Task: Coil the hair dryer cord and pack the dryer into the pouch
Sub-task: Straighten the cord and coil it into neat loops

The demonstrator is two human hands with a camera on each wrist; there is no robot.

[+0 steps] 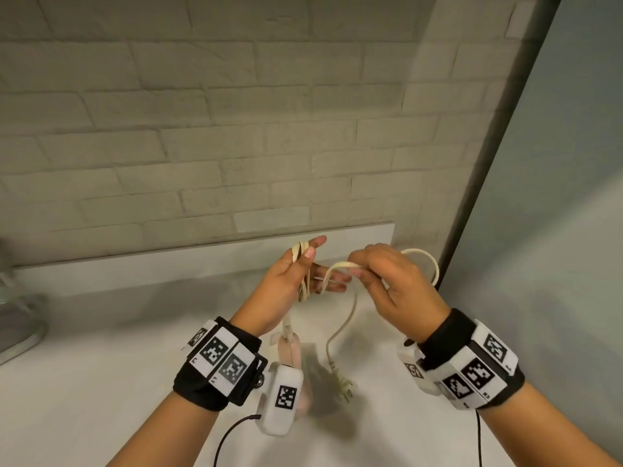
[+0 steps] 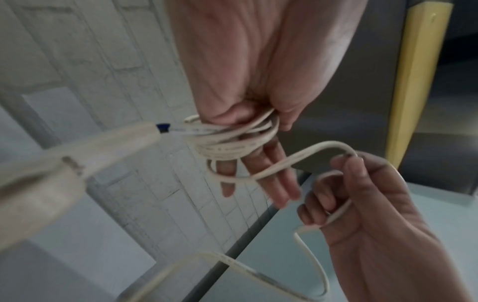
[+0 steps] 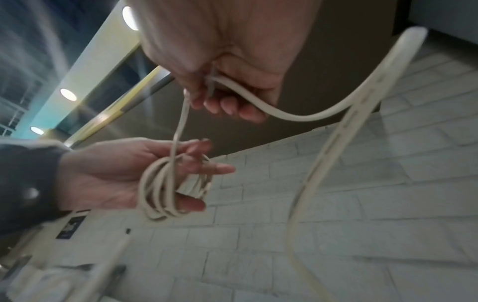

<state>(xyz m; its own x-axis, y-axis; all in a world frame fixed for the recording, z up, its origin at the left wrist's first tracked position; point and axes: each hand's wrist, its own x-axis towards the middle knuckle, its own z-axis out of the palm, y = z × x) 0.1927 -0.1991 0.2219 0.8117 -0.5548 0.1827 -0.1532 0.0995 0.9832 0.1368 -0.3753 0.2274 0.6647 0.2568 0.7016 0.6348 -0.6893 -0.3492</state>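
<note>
White brick wall (image 1: 202, 129) and white counter (image 1: 101, 365) are seen behind. Loops of cream flat cord (image 1: 340, 328) are wound round the left hand (image 1: 286, 281) and pressed by its thumb. More cord is pinched by the right hand (image 1: 394, 281). The pink hair dryer (image 1: 290, 352) is half hidden under the left wrist camera (image 1: 281, 399).

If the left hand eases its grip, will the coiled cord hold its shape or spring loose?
Probably springs loose: the cord keeps wide arcs beyond the right hand, so it looks limp yet springy. Only the left hand holds the coils together. The plug weights the free end, so that tail may swing.
</note>
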